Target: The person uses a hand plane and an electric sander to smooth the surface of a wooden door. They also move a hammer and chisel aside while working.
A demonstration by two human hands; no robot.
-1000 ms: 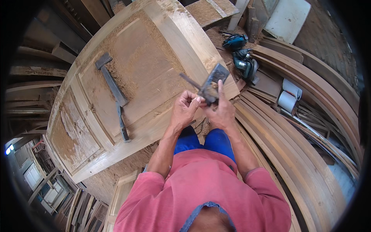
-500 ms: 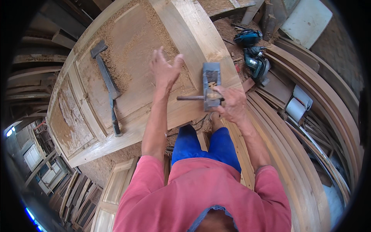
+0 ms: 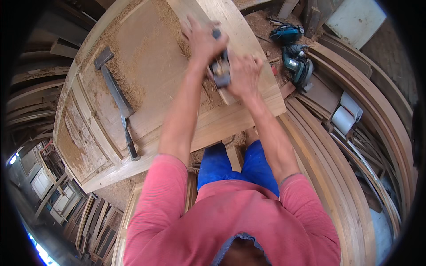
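A wooden hand plane [image 3: 220,73] with a dark body and pale shavings in its throat rests on the light frame board of a panelled wooden door [image 3: 248,116]. My left hand [image 3: 205,42] grips its left and far side, around the end of the dark cross handle. On the other side my right hand [image 3: 245,73] is closed against the plane's body. Motion blurs both hands and the plane, and my fingers partly hide it. Left of them, a hammer [image 3: 115,88] lies on the door panel, with a chisel [image 3: 128,137] end to end below it.
Wood shavings [image 3: 142,84] cover much of the panel. Two teal power tools [image 3: 296,66] lie beyond the door's right edge. Long curved-looking boards [image 3: 328,177] are stacked along the right. More timber [image 3: 88,221] stands at the lower left.
The plane has moved from the near right corner to farther left and turned. My left hand, free and open before, has come onto it. My right hand moved left with it.
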